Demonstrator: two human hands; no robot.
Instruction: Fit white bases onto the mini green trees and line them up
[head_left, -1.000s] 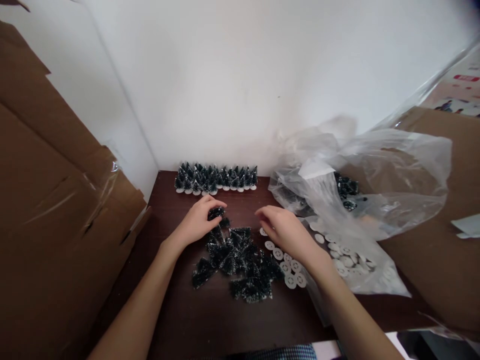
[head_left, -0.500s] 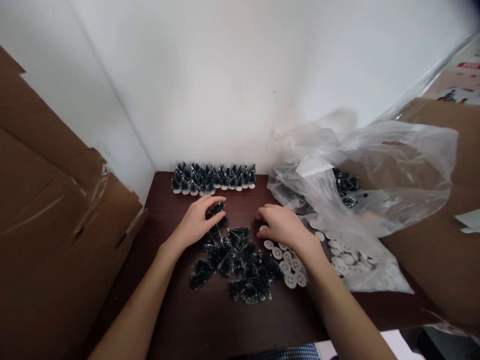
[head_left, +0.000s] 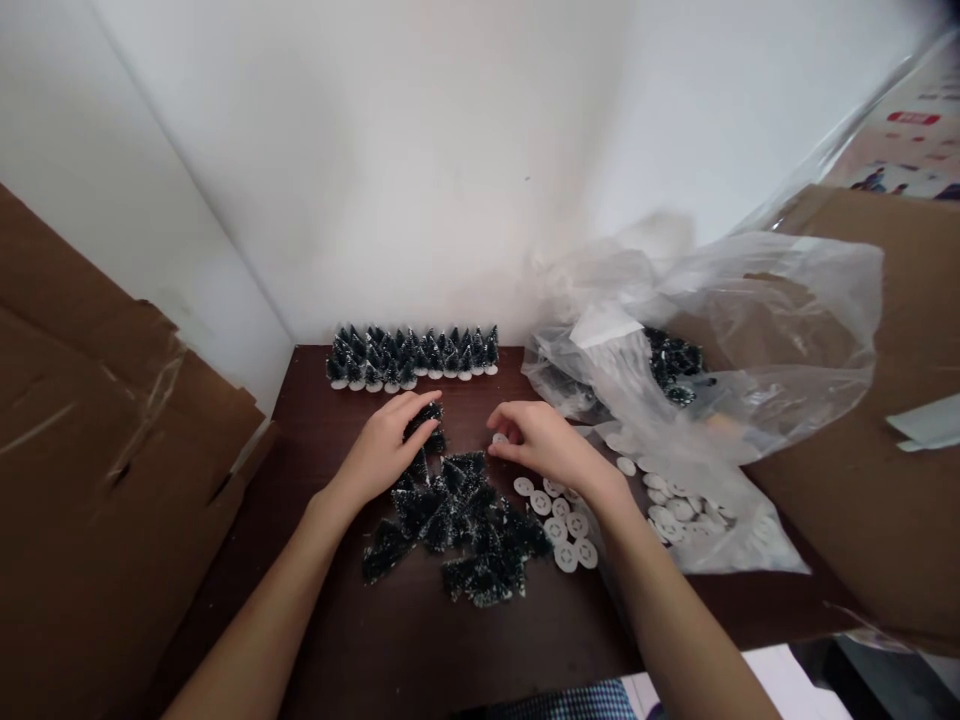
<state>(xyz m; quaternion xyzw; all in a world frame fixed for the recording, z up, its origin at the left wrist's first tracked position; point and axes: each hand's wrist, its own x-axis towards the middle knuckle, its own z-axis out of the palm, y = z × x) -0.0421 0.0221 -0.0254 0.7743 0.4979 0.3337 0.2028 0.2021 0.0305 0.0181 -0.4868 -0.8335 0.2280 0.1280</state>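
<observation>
My left hand (head_left: 386, 440) curls its fingers and thumb around a miniature frosted tree (head_left: 429, 425), whose lower part is partly hidden. To the right, my right hand (head_left: 551, 440) pinches a white round base (head_left: 500, 438) between thumb and fingers, just above the table. A heap of loose dark green miniature trees (head_left: 465, 520) lies below and between the hands. Flat white slotted discs (head_left: 566, 530) lie scattered under my right wrist. Behind the hands, miniature trees on white bases (head_left: 412, 355) stand upright in tight rows along the wall.
A crumpled clear plastic bag (head_left: 622, 360) with more trees (head_left: 675, 365) stands at the right. Another pile of white discs (head_left: 682, 510) lies partly under the plastic. Cardboard boxes (head_left: 82, 480) flank the dark brown table (head_left: 420, 650), with a white wall behind.
My right hand has lifted off the scattered discs and moved left toward the left hand, now with a white base in its fingers. The left hand stays around the tree; the view shifted slightly.
</observation>
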